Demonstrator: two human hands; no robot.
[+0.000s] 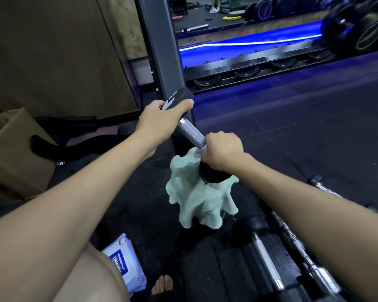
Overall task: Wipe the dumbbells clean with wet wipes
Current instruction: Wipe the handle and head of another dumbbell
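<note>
Two hands shared one dumbbell (189, 129), which was held off the floor on a slant in the middle of the view: the left hand (159, 118) was curled around the upper black head, while the right hand (222, 149) was clenched at the low end of the knurled silver handle, pressing a pale green cloth (196, 203) against it. The cloth draped down over the lower black head and hung loose below it. To do this step well, the judgement is that the left hand should keep the upper head steady and turn the bar a little at a time, so the wrapped right hand can rub along the whole knurled length, working into the grooves, then over each head in turn with a fresh part of the cloth. The hanging folds looked likely to drag on the floor mat (282, 131) and pick up grit, so gathering them up would help. As for counts: one dumbbell was in hand and one cloth was in use, and one pack of wet wipes (124, 262) lay on the floor by the person's leg. At least one more dumbbell (264, 258) lay on the floor at lower right, beside other chrome bars too blurred to count.
</note>
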